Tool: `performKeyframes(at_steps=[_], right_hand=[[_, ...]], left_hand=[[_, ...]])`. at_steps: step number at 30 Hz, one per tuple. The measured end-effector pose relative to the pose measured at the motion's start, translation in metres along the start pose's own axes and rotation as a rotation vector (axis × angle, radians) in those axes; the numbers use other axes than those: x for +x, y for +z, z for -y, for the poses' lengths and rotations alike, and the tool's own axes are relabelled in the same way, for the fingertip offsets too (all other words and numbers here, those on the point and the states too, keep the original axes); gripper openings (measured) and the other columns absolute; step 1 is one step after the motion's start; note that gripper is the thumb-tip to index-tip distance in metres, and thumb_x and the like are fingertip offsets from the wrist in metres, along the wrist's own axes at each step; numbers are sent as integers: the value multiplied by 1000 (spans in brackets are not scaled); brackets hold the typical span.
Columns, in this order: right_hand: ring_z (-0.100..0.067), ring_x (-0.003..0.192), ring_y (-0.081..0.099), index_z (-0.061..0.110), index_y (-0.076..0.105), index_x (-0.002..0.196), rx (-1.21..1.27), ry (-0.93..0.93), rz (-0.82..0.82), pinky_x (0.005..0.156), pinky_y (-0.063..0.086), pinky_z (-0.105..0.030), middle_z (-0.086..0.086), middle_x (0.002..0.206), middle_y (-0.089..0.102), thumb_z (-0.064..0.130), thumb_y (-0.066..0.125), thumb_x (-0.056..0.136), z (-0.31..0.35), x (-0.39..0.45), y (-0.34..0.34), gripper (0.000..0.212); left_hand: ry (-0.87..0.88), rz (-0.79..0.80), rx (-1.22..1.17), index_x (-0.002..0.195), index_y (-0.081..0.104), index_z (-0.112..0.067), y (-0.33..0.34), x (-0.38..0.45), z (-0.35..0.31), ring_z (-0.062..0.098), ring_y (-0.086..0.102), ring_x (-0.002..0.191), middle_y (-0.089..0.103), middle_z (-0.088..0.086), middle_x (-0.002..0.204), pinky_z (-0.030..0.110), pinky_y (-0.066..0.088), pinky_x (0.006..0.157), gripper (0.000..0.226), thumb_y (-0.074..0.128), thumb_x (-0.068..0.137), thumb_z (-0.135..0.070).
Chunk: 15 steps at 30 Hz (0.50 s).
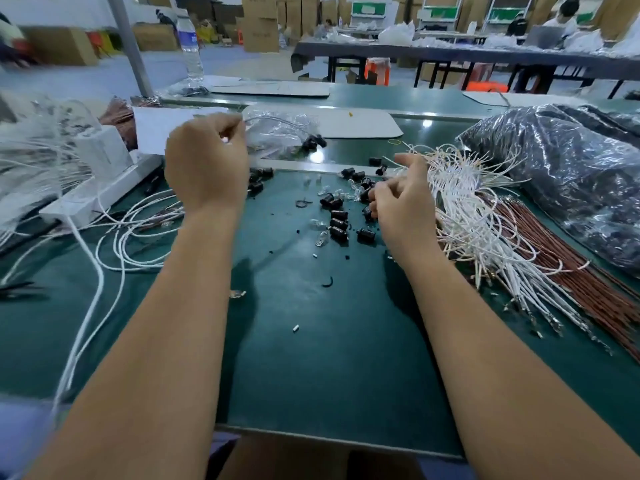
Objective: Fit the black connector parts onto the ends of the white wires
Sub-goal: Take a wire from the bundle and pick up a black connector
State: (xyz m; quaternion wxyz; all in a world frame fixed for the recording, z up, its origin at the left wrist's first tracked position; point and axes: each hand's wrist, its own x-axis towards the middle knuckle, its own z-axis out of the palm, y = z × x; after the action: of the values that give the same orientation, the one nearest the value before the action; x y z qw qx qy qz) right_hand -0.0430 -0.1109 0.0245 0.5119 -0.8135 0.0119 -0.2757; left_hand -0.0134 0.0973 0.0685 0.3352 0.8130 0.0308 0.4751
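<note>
My left hand [207, 164] is raised over the left of the green mat [311, 341], its fingers curled and pinching a thin white wire [273, 120] that runs off to the right. Several black connector parts [336, 220] lie scattered mid-mat among small clear pieces. My right hand [398, 206] rests at the right edge of that scatter, fingers curled round a black connector [367, 213], one finger pointing up. Just right of it lies the bundle of white wires [467, 209] with metal terminals toward me.
Red-brown wires [571, 275] lie beside the white bundle, with a big dark plastic bag [571, 168] behind. A clear bag holding black parts [277, 136] sits behind the mat. Left are a white power strip [100, 192], looped white wires [138, 233] and a water bottle [190, 43].
</note>
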Motion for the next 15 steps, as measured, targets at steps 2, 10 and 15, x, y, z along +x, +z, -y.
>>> performKeyframes(at_steps=[2,10,15], right_hand=[[-29,78,64,17,45,124,-63,-13,55,70,55,-47,-11,84,63,8,48,96,-1,-2,1,30],[-16,80,52,9,65,108,-531,-134,-104,60,38,-22,-5,96,64,0,45,93,-8,6,-15,27],[-23,83,42,4,57,80,-878,34,-65,78,42,-37,-7,86,56,5,48,84,-14,12,-34,9]], left_hand=[[-4,35,91,105,75,-21,0,8,20,30,62,99,74,8,98,37,52,74,25,55,90,-24],[-19,565,692,101,73,-20,15,-3,62,35,43,109,63,14,107,40,38,89,26,54,85,-15],[123,351,526,105,70,-14,25,-9,34,35,39,111,57,13,114,44,29,89,40,51,72,0]])
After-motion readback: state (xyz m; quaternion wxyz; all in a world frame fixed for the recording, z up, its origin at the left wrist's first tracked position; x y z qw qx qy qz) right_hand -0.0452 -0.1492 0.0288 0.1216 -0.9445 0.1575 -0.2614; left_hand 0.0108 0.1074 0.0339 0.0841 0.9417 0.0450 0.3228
